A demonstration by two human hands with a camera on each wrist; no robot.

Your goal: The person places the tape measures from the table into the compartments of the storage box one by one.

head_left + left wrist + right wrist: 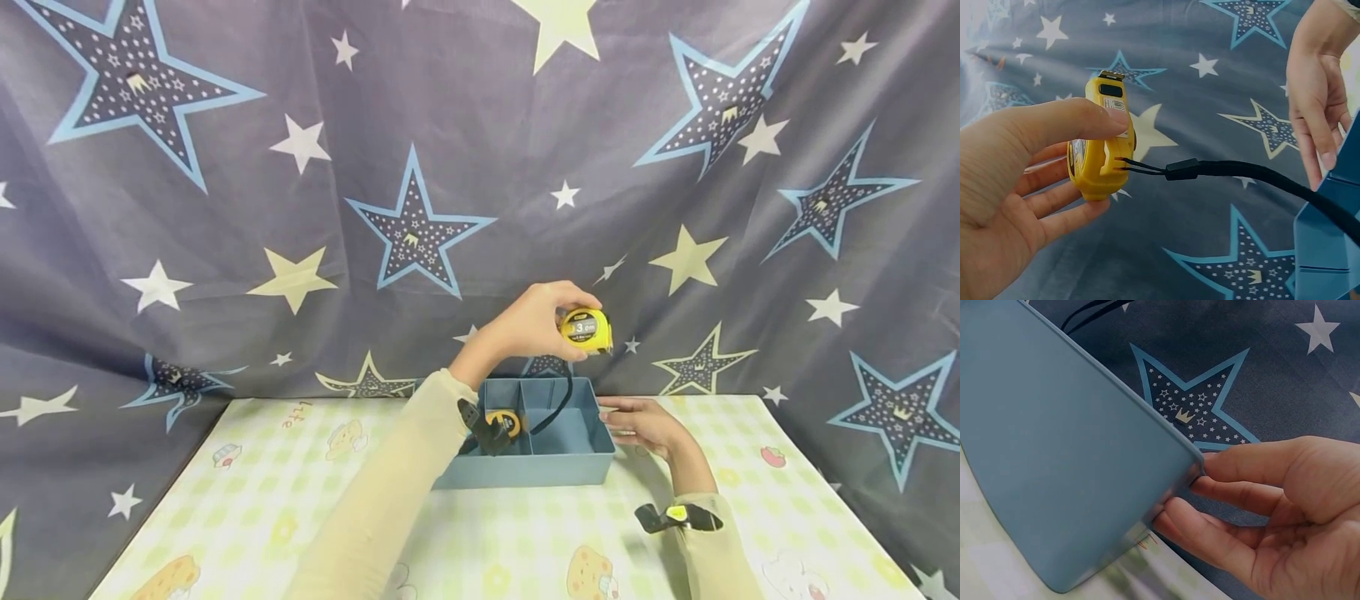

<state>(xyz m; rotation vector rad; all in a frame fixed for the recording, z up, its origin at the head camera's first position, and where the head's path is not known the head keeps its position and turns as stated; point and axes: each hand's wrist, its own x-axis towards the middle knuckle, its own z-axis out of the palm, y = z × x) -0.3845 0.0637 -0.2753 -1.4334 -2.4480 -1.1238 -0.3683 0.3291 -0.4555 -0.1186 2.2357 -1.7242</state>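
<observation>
My left hand [534,323] grips a yellow tape measure [587,331], raised over the blue compartment box [532,472]. Its label shows a 3 and faces the head camera. In the left wrist view, the thumb presses on one edge of the case. A black wrist strap [1235,170] is looped to the case and hangs down into the box's right compartment. At the box's right end, my right hand [643,427] rests its extended fingertips against the outer wall near the back corner. A second, orange and black tape measure [504,422] lies in a middle compartment, partly covered by the left wrist's camera mount.
The box stands at the back of a table with a green checkered cloth [255,500]. Right behind it hangs a dark curtain [480,108] with stars. My left forearm crosses over the box's left part and hides it.
</observation>
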